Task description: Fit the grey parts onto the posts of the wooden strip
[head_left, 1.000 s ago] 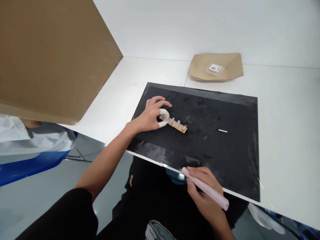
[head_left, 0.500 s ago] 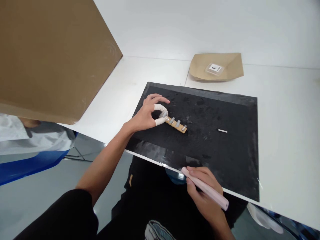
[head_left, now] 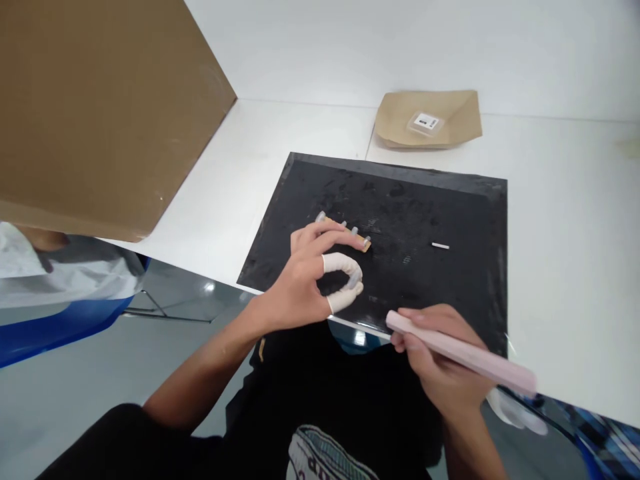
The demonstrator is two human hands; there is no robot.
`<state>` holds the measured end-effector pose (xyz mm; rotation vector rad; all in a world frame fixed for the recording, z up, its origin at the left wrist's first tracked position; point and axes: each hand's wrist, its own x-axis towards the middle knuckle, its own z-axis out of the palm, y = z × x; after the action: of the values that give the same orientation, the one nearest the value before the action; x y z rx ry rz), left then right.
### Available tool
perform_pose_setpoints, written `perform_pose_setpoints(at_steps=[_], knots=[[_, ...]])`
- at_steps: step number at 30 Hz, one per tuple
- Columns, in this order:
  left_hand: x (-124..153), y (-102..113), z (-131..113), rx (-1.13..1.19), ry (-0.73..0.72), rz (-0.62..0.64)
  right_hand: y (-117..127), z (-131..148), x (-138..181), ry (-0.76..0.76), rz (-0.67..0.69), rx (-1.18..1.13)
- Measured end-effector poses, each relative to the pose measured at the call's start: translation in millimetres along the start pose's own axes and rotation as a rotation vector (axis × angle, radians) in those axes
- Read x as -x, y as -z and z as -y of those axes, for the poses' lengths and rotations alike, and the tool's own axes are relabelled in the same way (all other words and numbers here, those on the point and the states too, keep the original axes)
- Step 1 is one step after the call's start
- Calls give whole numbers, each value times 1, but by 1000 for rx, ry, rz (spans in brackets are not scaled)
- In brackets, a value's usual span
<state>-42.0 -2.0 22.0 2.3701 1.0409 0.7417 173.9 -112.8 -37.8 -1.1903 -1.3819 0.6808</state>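
My left hand [head_left: 303, 287], with white finger cots on thumb and index finger, pinches a small grey cylindrical piece [head_left: 355, 277] above the near part of the black mat [head_left: 450, 280]. Its other fingers stretch over a narrow tan strip [head_left: 369, 246] and partly hide it. Several similar grey pieces stand along that strip. In my right hand [head_left: 450, 373] is a thick pale pink pen-like rod [head_left: 475, 355], its near end pointing right and its other end towards the left hand. The tips of the two hands are apart.
A thin white stick [head_left: 441, 246] lies on the mat's right side. Behind it stands a brown paper tray [head_left: 463, 127] holding a small clear labelled box [head_left: 425, 123]. A large cardboard panel [head_left: 110, 113] rises on the left, with part of another person [head_left: 65, 273] beyond.
My left hand has drawn back from the strip towards me, carrying the grey piece. My right hand has shifted right and slightly up with the pink rod, which now lies flatter.
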Motion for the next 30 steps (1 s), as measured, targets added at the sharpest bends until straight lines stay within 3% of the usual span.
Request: perform_pose_setpoints(at_steps=[4,8,21,30], knots=[[10,-18,-21,78,40,14,11,8,-16,82,-36,-53],[12,-35,-24,67,62,26,20,9,-20,120,-27,-19],[1,-102,-20,11,75,-23,32,-22,9,-38,-196,8],[0,-113,-11,-7,73,5,39,-26,13,-31,-214,43]])
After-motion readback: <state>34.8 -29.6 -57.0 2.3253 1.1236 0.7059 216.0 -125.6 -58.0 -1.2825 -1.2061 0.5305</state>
